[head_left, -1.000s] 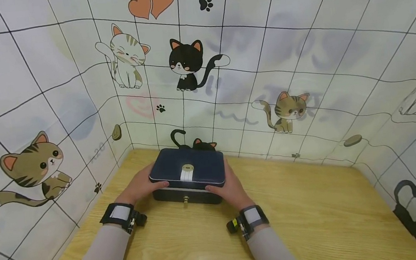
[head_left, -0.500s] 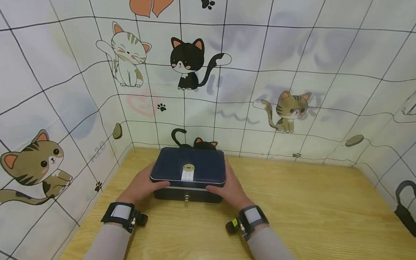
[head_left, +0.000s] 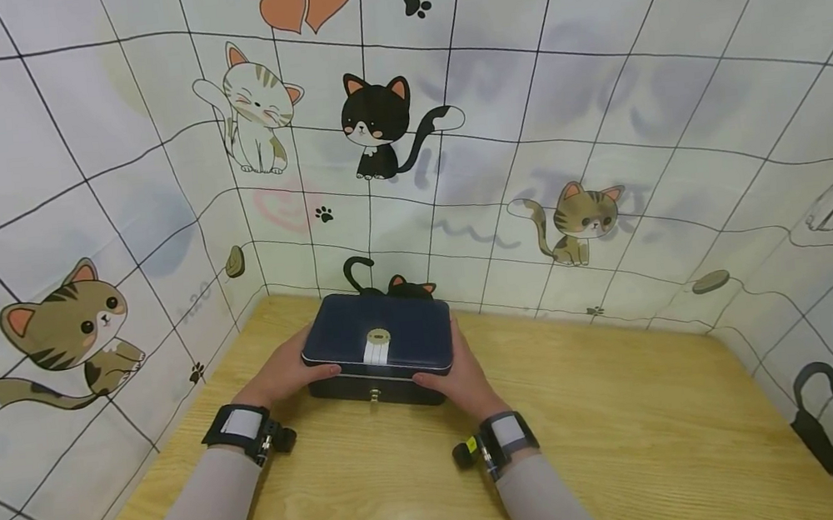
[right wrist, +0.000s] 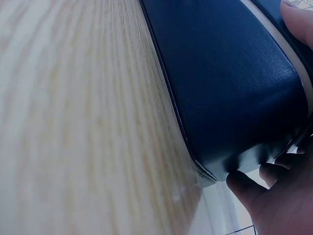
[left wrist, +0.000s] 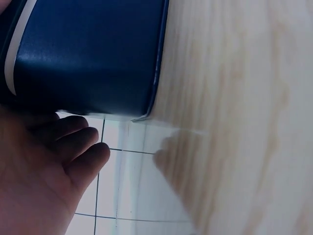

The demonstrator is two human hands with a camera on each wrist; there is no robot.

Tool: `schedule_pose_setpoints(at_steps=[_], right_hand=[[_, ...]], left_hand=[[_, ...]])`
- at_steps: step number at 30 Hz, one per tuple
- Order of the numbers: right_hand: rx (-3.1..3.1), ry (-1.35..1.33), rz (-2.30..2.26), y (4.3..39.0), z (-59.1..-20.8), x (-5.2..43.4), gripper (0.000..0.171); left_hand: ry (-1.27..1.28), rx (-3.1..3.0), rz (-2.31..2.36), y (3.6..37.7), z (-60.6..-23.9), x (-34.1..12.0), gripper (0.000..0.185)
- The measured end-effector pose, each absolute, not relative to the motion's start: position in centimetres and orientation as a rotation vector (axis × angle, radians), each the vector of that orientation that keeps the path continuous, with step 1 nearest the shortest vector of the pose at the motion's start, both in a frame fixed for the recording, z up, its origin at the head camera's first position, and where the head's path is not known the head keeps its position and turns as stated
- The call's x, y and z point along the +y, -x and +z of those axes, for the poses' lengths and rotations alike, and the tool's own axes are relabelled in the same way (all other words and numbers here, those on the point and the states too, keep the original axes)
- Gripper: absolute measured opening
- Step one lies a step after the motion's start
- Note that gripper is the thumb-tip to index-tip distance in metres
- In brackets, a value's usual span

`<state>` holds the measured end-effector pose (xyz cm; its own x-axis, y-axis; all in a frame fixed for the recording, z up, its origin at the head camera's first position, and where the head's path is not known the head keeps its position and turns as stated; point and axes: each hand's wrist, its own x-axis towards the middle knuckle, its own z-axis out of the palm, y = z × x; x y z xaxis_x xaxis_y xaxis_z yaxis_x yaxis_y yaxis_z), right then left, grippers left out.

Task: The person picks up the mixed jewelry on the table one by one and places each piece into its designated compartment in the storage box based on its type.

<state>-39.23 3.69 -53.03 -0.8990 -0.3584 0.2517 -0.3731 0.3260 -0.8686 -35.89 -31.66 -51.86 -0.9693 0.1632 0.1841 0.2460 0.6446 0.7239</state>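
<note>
A dark blue box [head_left: 377, 343] with a white strap and a gold clasp on its lid stands on the wooden table [head_left: 628, 424] near the back wall. My left hand [head_left: 280, 373] grips its left end, with the thumb on the lid's front edge. At the right end my right hand [head_left: 458, 377] holds it the same way. The left wrist view shows the box [left wrist: 93, 54] above the left hand [left wrist: 44, 166], whose fingers reach under its far edge. In the right wrist view the box [right wrist: 225, 88] fills the frame, and the right hand [right wrist: 279, 191] curls round its far corner.
Walls covered in a cat-print tiled sheet [head_left: 374, 130] close the table in at the back, left and right. Bare tabletop lies in front of the box and to its right.
</note>
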Motion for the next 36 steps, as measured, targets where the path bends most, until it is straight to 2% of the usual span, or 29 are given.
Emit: schedule_pose_setpoints(at_steps=[14, 21, 36], right_hand=[[-2.582, -0.68, 1.683, 39.09, -53.13, 3.74, 0.135], [-2.498, -0.785, 1.747, 39.62, -53.43, 3.7, 0.132], [-2.525, -0.765, 1.756, 39.23, -53.38, 3.7, 0.131]], left_hand=[[0.315, -2.814, -1.261, 35.78, -51.67, -31.82, 0.116], [0.292, -2.83, -1.3, 35.62, -51.55, -31.91, 0.117], [0.298, -2.845, -1.303, 35.55, -51.55, -31.85, 0.114]])
